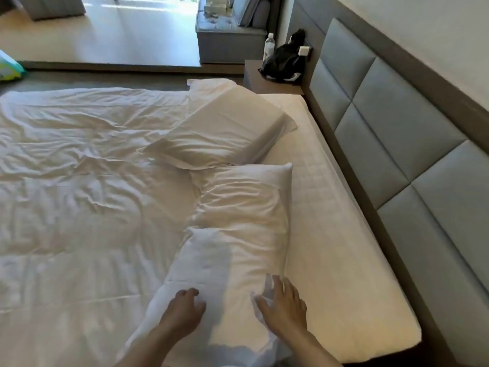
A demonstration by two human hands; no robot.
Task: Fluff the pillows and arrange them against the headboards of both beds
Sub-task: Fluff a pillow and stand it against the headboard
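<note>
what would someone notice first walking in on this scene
Two bare hands at the bottom centre: the left hand and right hand rest on the nearest pillow, fingers spread rather than closed in a grip. Beyond it, two more white pillows, a middle one and a far one, lie askew on the rumpled duvet, with bare mattress between them and the grey padded headboard on the right.

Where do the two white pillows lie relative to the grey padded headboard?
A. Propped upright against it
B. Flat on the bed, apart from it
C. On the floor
B: both the far white pillow and the near white pillow lie flat, with bare mattress between them and the grey padded headboard.
</note>
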